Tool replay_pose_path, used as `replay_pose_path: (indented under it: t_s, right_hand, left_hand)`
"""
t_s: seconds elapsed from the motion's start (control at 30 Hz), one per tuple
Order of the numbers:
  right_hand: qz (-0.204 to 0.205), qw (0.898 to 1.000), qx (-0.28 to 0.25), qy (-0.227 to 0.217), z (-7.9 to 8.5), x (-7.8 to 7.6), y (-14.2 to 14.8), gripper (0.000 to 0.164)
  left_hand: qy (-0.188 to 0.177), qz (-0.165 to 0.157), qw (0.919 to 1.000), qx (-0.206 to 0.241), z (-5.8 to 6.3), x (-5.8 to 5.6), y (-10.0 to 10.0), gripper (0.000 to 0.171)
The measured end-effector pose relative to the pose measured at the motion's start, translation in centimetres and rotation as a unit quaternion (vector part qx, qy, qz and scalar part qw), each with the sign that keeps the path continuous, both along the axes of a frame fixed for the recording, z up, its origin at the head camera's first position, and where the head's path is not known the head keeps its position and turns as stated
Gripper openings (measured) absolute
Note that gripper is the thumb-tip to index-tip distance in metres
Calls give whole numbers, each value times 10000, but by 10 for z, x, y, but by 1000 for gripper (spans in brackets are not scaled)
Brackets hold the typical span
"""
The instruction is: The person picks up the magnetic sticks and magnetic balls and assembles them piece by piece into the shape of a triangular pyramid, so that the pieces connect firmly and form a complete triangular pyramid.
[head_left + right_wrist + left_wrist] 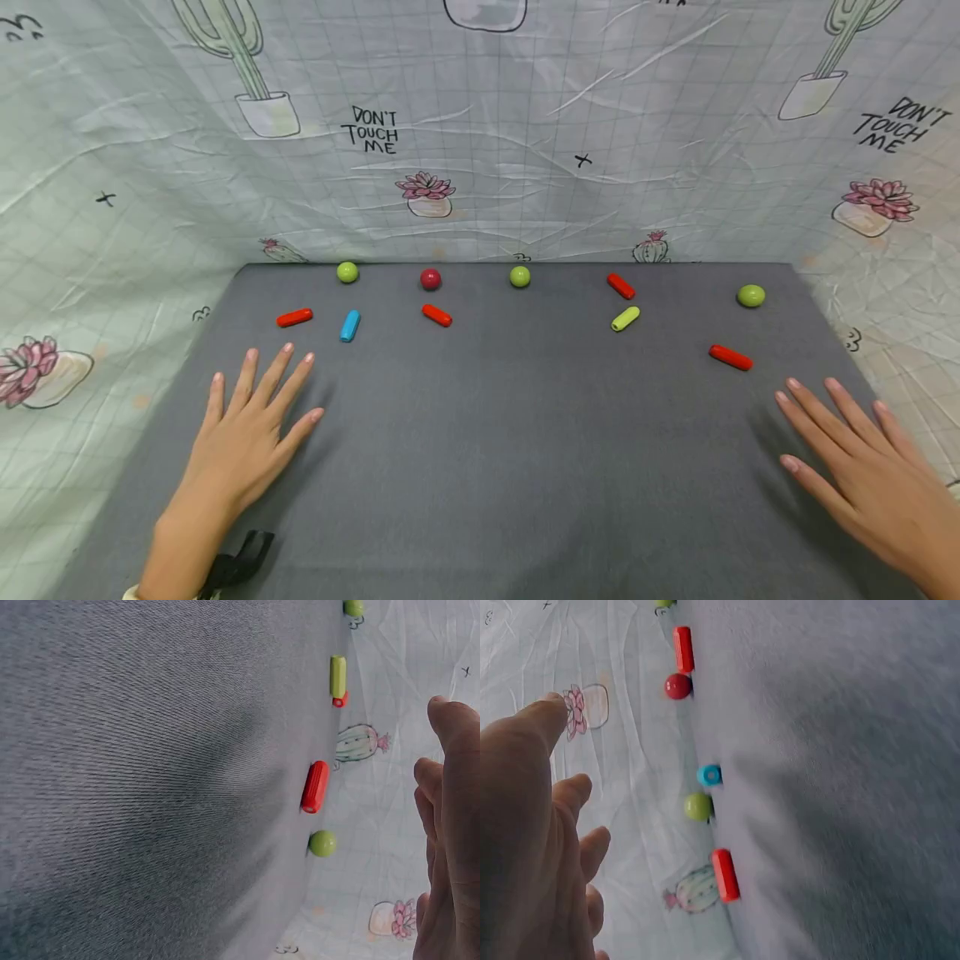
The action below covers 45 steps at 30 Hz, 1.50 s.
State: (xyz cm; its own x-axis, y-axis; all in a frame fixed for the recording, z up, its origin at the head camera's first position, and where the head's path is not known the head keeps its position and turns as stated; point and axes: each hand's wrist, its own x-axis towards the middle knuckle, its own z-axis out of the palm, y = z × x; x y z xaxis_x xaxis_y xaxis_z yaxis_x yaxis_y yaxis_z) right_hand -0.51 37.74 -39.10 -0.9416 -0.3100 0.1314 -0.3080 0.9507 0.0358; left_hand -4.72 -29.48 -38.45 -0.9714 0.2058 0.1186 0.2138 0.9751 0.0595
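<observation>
My left hand is spread, palm down, over the left of the grey mat, and holds nothing. Just beyond its fingertips lie a red ridged stick and a blue stick. On the right, my right hand is also empty, fingers straight, its shadow falling on the mat. Nearest to it is another red stick, with a green ball behind. The right wrist view shows this red stick and ball past the hand.
Along the back edge sit a green ball, a red ball and another green ball. More sticks lie there: red, red and yellow-green. A cactus-printed cloth rises behind. A black strap hangs at my left wrist.
</observation>
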Motion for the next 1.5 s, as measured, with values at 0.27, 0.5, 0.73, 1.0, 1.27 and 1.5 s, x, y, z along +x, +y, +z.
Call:
replay_pose_path:
  t_s: [0.27,0.5,0.73,1.0,1.27,1.5]
  right_hand:
    - [111,9995,-275,-97,-6,-13,0,85]
    - [87,9980,-585,-216,-16,-24,-5,79]
    - [57,9951,-888,-435,-23,-39,-9,74]
    - [289,9859,-1561,-532,-29,-61,-10,69]
    - [294,9860,-1638,-3,-33,-87,-9,53]
    - [-197,9816,-1888,-203,-27,-102,-10,47]
  left_hand:
    - [236,-169,9992,277,-1,-23,20,76]
    - [357,-317,9973,566,1,-57,46,74]
    - [206,-356,9942,993,3,-95,81,68]
    - [-101,-20,9803,1971,1,-131,120,65]
    - [-261,466,9487,3116,-6,-167,146,62]
    - [-229,856,9227,3753,-16,-189,153,55]
